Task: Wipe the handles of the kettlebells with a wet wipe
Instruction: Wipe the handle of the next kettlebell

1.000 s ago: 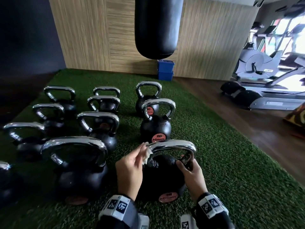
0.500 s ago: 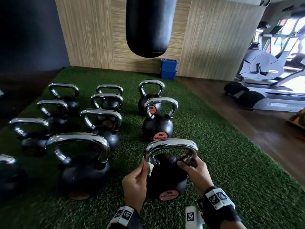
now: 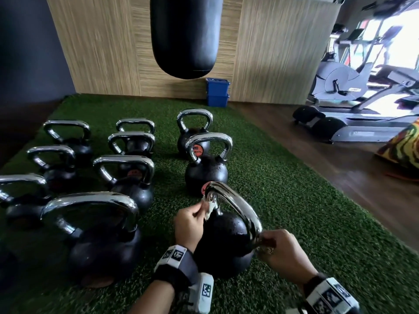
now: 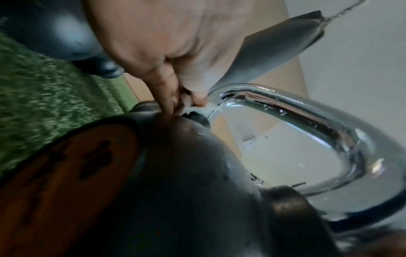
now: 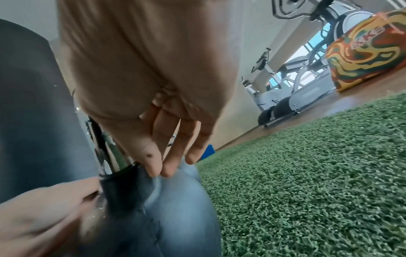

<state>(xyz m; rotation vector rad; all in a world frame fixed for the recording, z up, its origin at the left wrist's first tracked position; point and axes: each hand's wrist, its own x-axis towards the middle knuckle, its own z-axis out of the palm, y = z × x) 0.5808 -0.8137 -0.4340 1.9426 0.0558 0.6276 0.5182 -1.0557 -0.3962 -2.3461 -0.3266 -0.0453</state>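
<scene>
Turned since earlier: nearest kettlebell [image 3: 224, 241], handle [image 3: 238, 207] now end-on. "20" reads on far kettlebell label [image 3: 196, 148]. Left hand [image 3: 189, 225] fingers pinch wet wipe [image 3: 209, 208] against handle's far leg; right hand [image 3: 283, 252] fingers grip near leg.

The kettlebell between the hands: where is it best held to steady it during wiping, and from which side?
Probably the near leg of the chrome handle, low where it joins the kettlebell body, from the right. The arch runs far-left to near-right, leaving it free for the wet wipe the left hand pinches at the far leg.
</scene>
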